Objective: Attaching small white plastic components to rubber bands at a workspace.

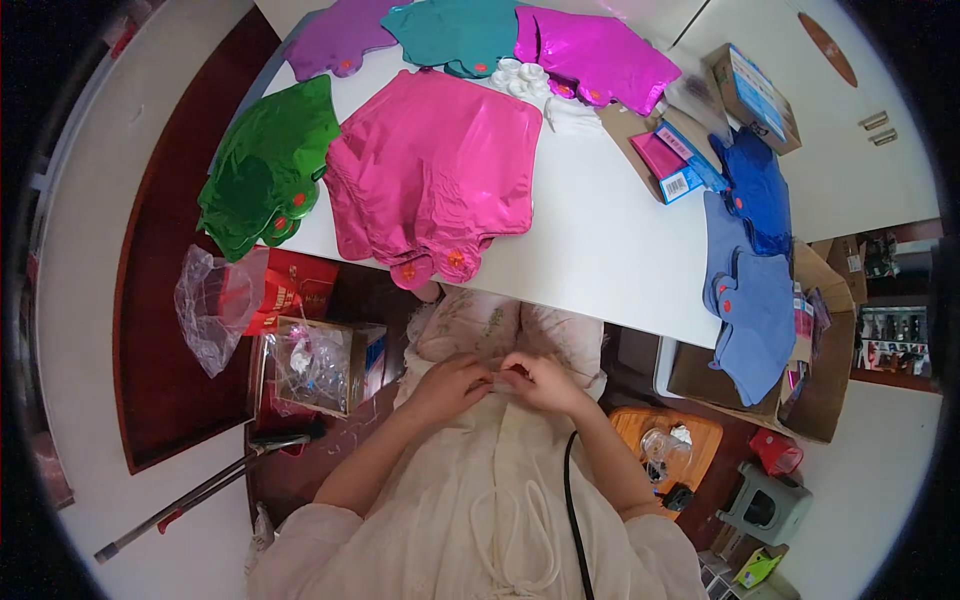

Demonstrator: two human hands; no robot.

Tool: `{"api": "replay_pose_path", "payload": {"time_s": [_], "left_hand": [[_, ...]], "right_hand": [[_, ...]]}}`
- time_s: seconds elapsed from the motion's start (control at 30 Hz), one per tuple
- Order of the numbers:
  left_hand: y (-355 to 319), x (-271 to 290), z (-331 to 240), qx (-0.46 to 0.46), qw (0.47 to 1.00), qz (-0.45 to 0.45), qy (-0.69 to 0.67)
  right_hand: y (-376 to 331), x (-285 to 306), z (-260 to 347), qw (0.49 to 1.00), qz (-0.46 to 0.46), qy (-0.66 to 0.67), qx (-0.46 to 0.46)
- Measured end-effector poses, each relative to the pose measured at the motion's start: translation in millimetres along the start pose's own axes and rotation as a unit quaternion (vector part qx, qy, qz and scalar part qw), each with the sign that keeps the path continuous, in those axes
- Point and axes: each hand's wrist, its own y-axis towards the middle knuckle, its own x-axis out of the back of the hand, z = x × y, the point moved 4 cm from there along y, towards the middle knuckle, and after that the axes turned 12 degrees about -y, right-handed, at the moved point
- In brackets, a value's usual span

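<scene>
- I take the white table as my landmark; both hands sit just below its near edge, over the lap of a cream, loosely woven garment.
- My left hand and right hand meet fingertip to fingertip, fingers curled inward and pinched on a small pale, thin piece held between them.
- That piece is nearly the colour of the garment, mostly covered by the fingers, so I cannot tell its material or full shape.
- On the table's middle lies a stack of glossy pink foil balloons, flat, crinkled, with scalloped edges and small orange-red valve spots hanging over the near edge.
- At the table's left edge a shiny green foil stack droops partly off the side.
- Along the far edge lie purple, teal and magenta foil stacks; their tops are cut off by the picture's rim.
- At the table's right end, matte blue foil pieces spill down over an open cardboard box, hiding most of its inside.
- Left of the hands, below the table, a crumpled clear plastic bag rests against a red carton; beside them a small box of clear wrapped bits, its contents too tangled to make out.
- A black cable runs down the garment's front.
</scene>
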Motion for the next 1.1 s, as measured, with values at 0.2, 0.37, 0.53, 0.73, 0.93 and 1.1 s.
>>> {"api": "replay_pose_path", "payload": {"time_s": [0.2, 0.37, 0.53, 0.73, 0.93, 1.1], "left_hand": [[-0.3, 4.1, 0.2, 0.008, 0.999, -0.052, -0.015], [-2.4, 5.1, 4.4, 0.01, 0.999, -0.053, -0.004], [-2.0, 3.8, 3.2, -0.001, 0.998, -0.061, 0.008], [-1.9, 2.4, 3.9, -0.015, 0.999, -0.039, 0.009], [-1.1, 0.4, 1.4, -0.018, 0.999, -0.027, 0.025], [0.0, -0.6, 2.5, 0.0, 0.999, -0.02, 0.043]], "right_hand": [[0.5, -0.5, -7.7, 0.998, -0.031, -0.05, -0.009], [-2.3, -5.6, -1.1, 0.994, 0.023, -0.11, 0.0], [-3.1, -9.1, -1.6, 0.984, -0.023, -0.163, 0.072], [-4.3, -7.6, -1.1, 0.986, 0.0, -0.143, 0.083], [-2.5, -1.5, -2.3, 0.993, 0.009, -0.092, 0.068], [-3.2, -3.7, -7.8, 0.997, 0.049, -0.058, 0.022]]}}
